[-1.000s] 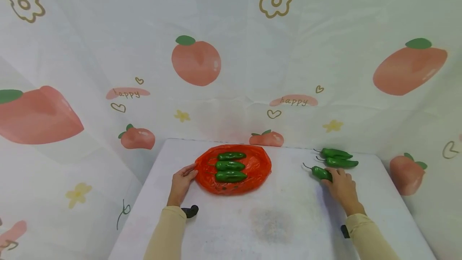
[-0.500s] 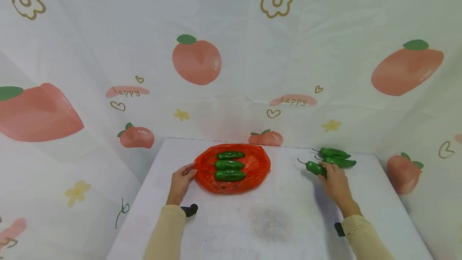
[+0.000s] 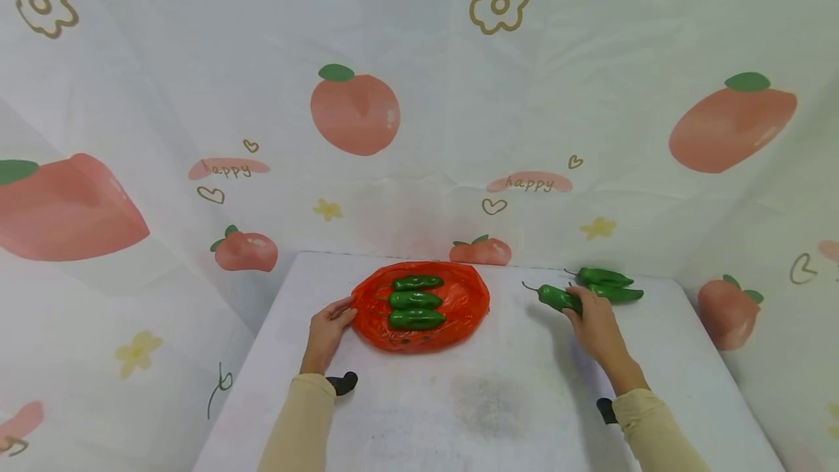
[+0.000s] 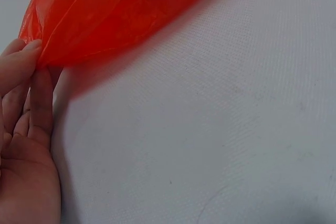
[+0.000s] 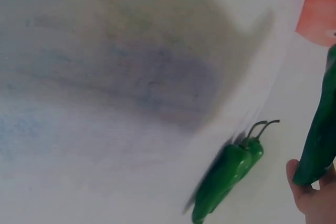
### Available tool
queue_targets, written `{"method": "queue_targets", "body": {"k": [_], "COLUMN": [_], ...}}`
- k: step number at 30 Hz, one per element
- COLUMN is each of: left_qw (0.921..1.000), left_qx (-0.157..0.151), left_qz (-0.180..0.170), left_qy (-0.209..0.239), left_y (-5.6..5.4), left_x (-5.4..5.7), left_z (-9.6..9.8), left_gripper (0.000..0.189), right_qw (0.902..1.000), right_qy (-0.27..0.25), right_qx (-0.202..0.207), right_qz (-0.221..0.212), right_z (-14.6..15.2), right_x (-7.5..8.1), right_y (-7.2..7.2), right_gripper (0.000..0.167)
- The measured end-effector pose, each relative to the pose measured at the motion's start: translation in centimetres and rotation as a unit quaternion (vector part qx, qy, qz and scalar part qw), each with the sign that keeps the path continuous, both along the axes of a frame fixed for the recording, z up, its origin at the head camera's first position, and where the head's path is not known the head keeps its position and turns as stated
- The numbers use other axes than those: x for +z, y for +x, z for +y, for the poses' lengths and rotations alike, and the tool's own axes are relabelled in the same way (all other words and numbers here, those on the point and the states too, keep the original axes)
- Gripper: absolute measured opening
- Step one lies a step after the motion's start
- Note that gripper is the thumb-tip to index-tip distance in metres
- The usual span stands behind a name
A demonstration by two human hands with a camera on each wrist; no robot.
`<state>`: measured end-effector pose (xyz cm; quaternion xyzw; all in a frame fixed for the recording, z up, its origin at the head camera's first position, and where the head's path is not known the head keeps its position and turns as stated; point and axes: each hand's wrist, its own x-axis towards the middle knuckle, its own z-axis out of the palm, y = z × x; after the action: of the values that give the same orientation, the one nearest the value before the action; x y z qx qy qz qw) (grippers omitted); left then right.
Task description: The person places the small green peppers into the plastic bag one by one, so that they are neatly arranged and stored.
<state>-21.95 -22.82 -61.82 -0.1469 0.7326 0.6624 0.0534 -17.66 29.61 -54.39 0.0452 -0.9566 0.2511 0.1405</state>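
Note:
Between its thumb and fingers my left hand (image 3: 325, 333) pinches the left edge of a red plastic bag (image 3: 468, 312), seen closer in the left wrist view, where the bag (image 4: 100, 19) is thin and translucent. Three green peppers (image 3: 416, 300) lie side by side on the bag. Over the right side of the table, my right hand (image 3: 598, 326) grips a green pepper (image 3: 556, 298) by its lower end, its stem pointing left. In the right wrist view this pepper (image 5: 321, 124) is held above the surface. Two more green peppers (image 3: 606, 277) lie just behind that hand.
The white table (image 3: 393, 414) bears a grey smudge near its middle. A white curtain (image 3: 419, 188) printed with fruit and flowers hangs behind the table and along both sides. Dark straps (image 3: 343, 383) show at the wrists.
My right hand has lifted the pepper and carried it leftward, away from the two lying on the table. The left hand stays at the bag's edge.

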Motion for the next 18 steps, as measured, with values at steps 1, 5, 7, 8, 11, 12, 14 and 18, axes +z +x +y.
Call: {"method": "queue_targets", "body": {"k": [1,5,7,8,11,12,14,18], "left_qw": [1.0,1.0,1.0,1.0,1.0,1.0,0.9999,0.9999], "left_qx": [-0.001,-0.005,-0.006,-0.007,-0.008,-0.009,-0.011,-0.012], "left_qz": [0.0,-0.003,-0.005,-0.005,-0.002,-0.001,0.002,0.005], "left_qy": [0.001,0.007,0.006,0.004,0.002,0.0,-0.003,-0.009], "left_y": [0.0,0.1,0.1,0.1,0.2,0.2,0.3,0.3], "left_x": [0.0,0.1,0.2,0.2,0.2,0.3,0.3,0.4], "left_z": [0.0,0.0,-0.1,-0.1,0.0,0.0,0.0,0.1], "left_gripper": [0.043,0.045,0.045,0.045,0.045,0.044,0.043,0.041], "right_qw": [1.0,1.0,1.0,1.0,0.9998,0.9997,0.9996,0.9995], "right_qy": [-0.001,0.001,0.0,-0.002,-0.007,-0.008,-0.007,-0.004], "right_qx": [0.0,-0.002,0.0,0.001,0.003,0.005,0.009,0.02], "right_qz": [-0.003,-0.005,-0.006,-0.008,-0.02,-0.023,-0.026,-0.024], "right_z": [-0.1,-0.4,-0.6,-0.8,-1.2,-1.4,-1.7,-2.3], "right_x": [0.1,0.6,0.8,0.9,1.3,1.4,1.6,2.2], "right_y": [0.0,-0.1,-0.1,-0.1,-0.1,-0.1,-0.1,-0.5], "right_gripper": [0.041,0.039,0.039,0.039,0.039,0.038,0.038,0.038]}}
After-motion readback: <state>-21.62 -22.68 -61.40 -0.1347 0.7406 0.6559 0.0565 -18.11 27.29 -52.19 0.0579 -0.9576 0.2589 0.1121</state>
